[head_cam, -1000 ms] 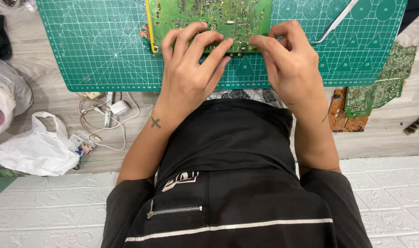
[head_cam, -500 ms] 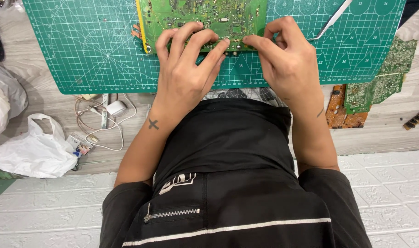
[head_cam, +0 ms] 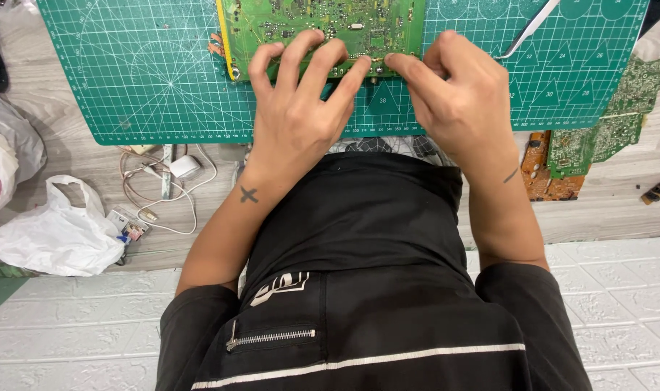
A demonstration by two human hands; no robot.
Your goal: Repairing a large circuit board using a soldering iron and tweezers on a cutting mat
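Note:
A large green circuit board [head_cam: 323, 29] lies on a green cutting mat [head_cam: 156, 80]. My left hand [head_cam: 301, 116] rests with spread fingers on the board's near edge. My right hand [head_cam: 453, 94] is beside it, its fingertips pinching at a small part on the same edge, touching the left index finger. Which part is pinched is too small to tell. A pair of metal tweezers [head_cam: 529, 29] lies on the mat to the right of my right hand.
Several loose circuit boards [head_cam: 598, 137] lie off the mat's right corner. White cables and a small charger [head_cam: 174, 170] lie left below the mat, with white plastic bags [head_cam: 55, 232] further left. My black-clothed lap fills the lower middle.
Both hands and the board sit slightly lower in view as the camera shifted. My fingers spread wider over the board's edge and my right fingertips closed toward the left index finger.

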